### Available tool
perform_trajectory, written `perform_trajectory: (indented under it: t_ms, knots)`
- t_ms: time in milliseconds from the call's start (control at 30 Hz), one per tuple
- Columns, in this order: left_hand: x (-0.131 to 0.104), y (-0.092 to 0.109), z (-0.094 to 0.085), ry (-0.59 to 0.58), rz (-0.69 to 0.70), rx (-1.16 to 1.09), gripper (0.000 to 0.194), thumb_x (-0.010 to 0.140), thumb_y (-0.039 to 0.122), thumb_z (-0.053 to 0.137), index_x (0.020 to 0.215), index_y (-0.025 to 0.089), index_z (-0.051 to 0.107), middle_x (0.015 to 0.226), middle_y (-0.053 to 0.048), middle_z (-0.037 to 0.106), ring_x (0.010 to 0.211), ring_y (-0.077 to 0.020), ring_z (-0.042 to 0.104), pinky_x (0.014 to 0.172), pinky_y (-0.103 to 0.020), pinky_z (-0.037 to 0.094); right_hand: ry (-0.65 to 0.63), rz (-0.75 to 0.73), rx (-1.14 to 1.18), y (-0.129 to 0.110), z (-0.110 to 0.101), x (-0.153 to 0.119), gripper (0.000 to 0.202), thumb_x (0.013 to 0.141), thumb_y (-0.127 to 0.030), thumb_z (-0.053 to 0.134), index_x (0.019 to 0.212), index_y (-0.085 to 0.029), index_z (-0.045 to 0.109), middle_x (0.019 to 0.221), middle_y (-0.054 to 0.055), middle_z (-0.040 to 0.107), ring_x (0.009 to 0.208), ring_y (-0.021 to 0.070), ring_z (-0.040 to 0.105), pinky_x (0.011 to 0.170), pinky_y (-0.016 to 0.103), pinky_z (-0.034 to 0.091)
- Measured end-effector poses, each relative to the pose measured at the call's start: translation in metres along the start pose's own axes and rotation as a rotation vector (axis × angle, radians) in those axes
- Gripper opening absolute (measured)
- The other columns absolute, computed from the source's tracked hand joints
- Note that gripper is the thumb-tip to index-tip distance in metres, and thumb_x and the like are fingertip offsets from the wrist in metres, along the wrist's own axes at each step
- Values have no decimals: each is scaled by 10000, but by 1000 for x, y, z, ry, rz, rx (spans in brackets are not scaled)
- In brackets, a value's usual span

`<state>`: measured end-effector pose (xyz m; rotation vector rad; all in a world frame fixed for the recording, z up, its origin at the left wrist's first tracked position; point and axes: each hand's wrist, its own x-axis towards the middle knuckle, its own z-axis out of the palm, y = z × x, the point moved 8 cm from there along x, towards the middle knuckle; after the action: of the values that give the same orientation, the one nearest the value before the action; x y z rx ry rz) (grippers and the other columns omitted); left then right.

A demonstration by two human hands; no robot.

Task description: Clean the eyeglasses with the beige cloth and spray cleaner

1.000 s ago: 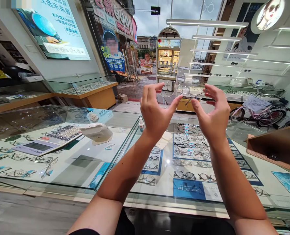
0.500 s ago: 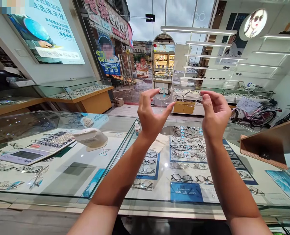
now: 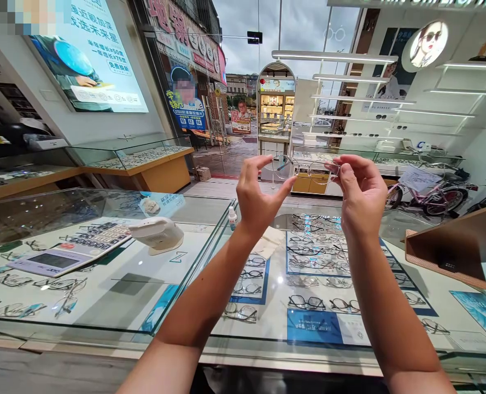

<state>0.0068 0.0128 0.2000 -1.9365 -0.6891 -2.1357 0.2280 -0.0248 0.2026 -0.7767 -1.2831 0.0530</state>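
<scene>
A thin-rimmed pair of glasses (image 3: 304, 171) is held up in front of me, above the glass counter. My right hand (image 3: 359, 189) pinches its right end between thumb and fingers. My left hand (image 3: 261, 191) is at the other end, thumb and index finger spread apart around the left lens; whether the fingertips touch the rim is hard to tell. Behind the left lens shows a small dark and bluish shape. Below the hands, several glasses (image 3: 306, 302) lie in rows inside the counter.
On the counter's left stand a calculator (image 3: 62, 257) and a white device (image 3: 158, 234). A small white bottle (image 3: 232, 219) and a cloth (image 3: 269, 242) are near my left forearm. A wooden-edged mirror (image 3: 451, 246) stands at the right.
The glasses have turned a little and look flatter, still in my right fingers. The whole view has shifted slightly, so hands and counter appear a little lower and to the right.
</scene>
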Motion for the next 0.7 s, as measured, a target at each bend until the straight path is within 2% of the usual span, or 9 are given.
perform_trajectory:
  t_ms: [167,333,433,533,700]
  knots:
    - [2,-2,0,-12,2,5,508,844,449,863,1231,214,633,1174,-96,722,1100,-241,698,903,-398,587,-14,9,50,4,-1,0,283,1032,-425,569,1266,-297,662,1228,87,736,1118,250,758,955,458,633]
    - [4,-2,4,-103,45,13,514,840,436,859,1252,229,631,1211,-101,722,1138,-259,692,941,-418,582,-81,32,-72,1,-9,7,246,991,-395,598,1160,-278,733,1184,73,756,1123,247,732,994,476,599]
    - [3,6,9,-180,129,38,517,842,410,856,1270,237,624,1234,-103,725,1169,-273,691,984,-444,571,-202,6,-158,-9,-6,9,161,922,-402,711,1002,-284,786,1136,53,767,1156,262,706,1073,520,538]
    - [1,14,14,-250,197,42,517,845,377,850,1288,243,619,1240,-102,729,1172,-273,698,1014,-456,563,-352,-16,-214,-15,3,7,101,896,-372,751,923,-291,804,1113,47,771,1145,269,702,1102,553,499]
    - [2,20,16,-319,210,-19,500,864,358,819,1307,242,618,1257,-96,717,1185,-258,695,1001,-427,584,-431,-18,-261,-15,6,5,91,914,-347,736,891,-292,805,1092,50,766,1119,280,698,1078,570,490]
